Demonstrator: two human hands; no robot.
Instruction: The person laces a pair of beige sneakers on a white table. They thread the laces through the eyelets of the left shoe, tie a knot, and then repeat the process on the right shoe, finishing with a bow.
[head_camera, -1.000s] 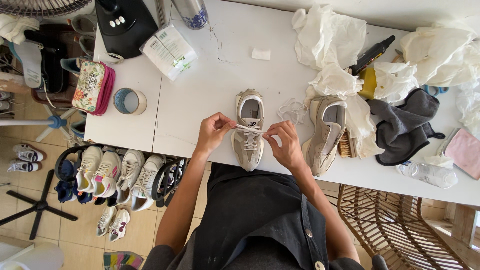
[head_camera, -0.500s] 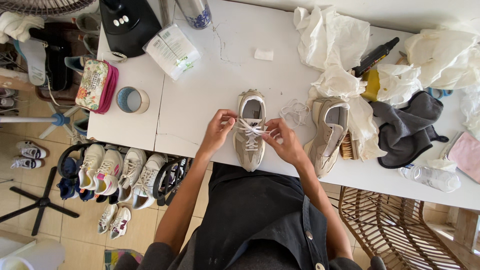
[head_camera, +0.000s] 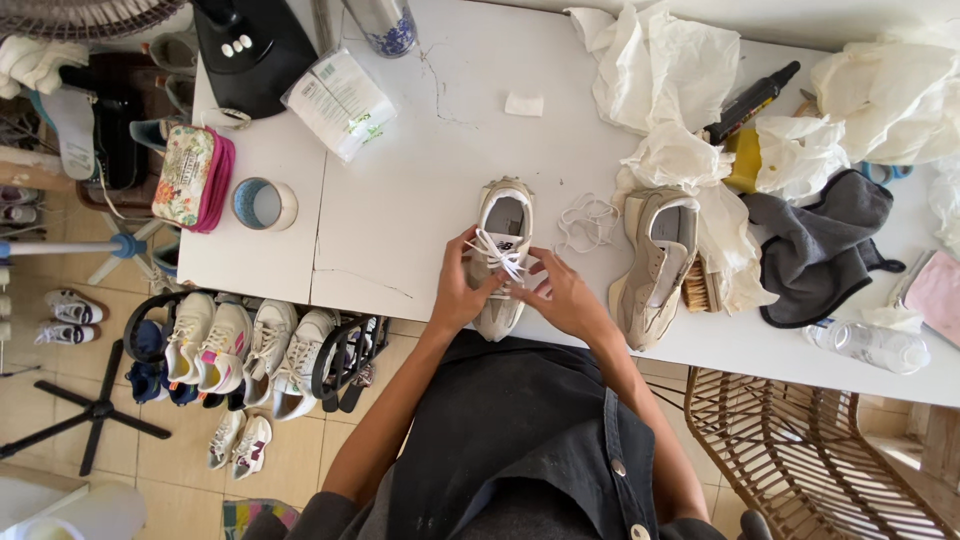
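White table (head_camera: 420, 200) is seen filling the upper frame; crumpled white paper (head_camera: 660, 70) is piled at upper right, a grey cloth (head_camera: 820, 250) at right. Compared with the earlier frame, both hands are drawn closer together over the shoe, lace ends no longer pulled out wide.

Left hand (head_camera: 462, 290) is bent in from lower centre, fingers pressed against the left side of the beige sneaker (head_camera: 502, 255), thumb up at the white lace (head_camera: 500, 255). Right hand (head_camera: 562, 295) is laid at the sneaker's right side, fingertips pinching the lace over the tongue.

Sneaker is placed at frame centre near the table's front edge, toe toward the person, directly between both hands. Second beige sneaker (head_camera: 655, 265) is lying just right, a loose white lace (head_camera: 588, 220) between the two shoes.
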